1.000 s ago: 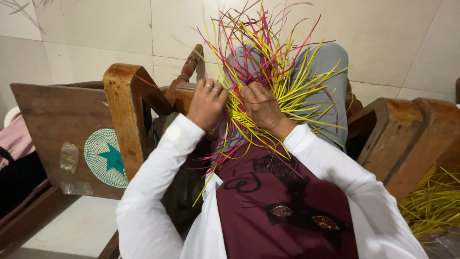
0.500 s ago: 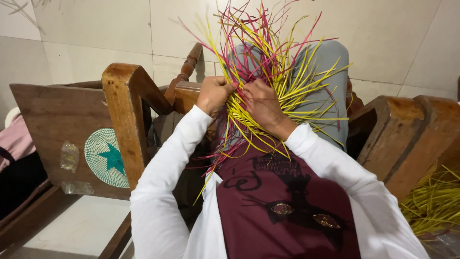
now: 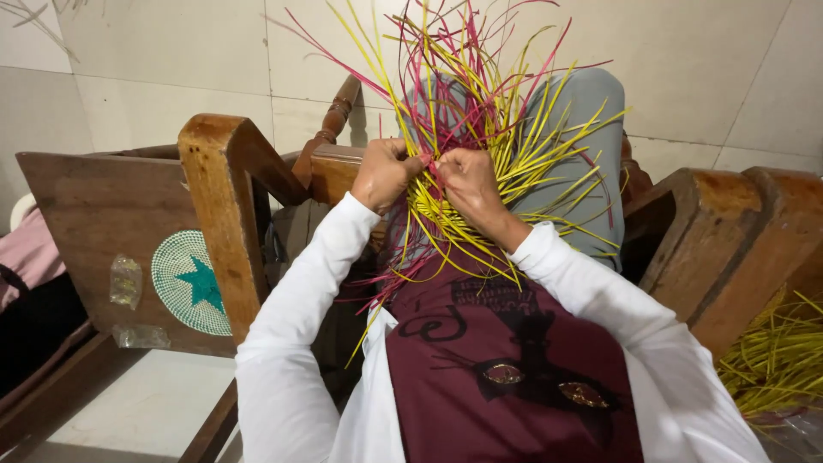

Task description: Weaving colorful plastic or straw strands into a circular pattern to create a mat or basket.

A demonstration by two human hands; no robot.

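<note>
A half-woven piece of yellow and pink strips (image 3: 480, 129) rests on my lap, its loose ends fanning up and outward. My left hand (image 3: 383, 171) is closed on strips at the left side of the weave. My right hand (image 3: 467, 184) pinches strips beside it, and the two hands almost touch at the middle. Both arms wear white sleeves. The woven centre under my hands is mostly hidden.
A wooden chair arm (image 3: 225, 197) stands at my left, another (image 3: 729, 240) at my right. A round white mat with a teal star (image 3: 190, 281) lies on a wooden board at left. Loose yellow strips (image 3: 776, 360) are piled at the lower right. Tiled wall behind.
My hands have drawn closer together at the middle of the weave and both closed on strips. The loose ends have swung up and to the left.
</note>
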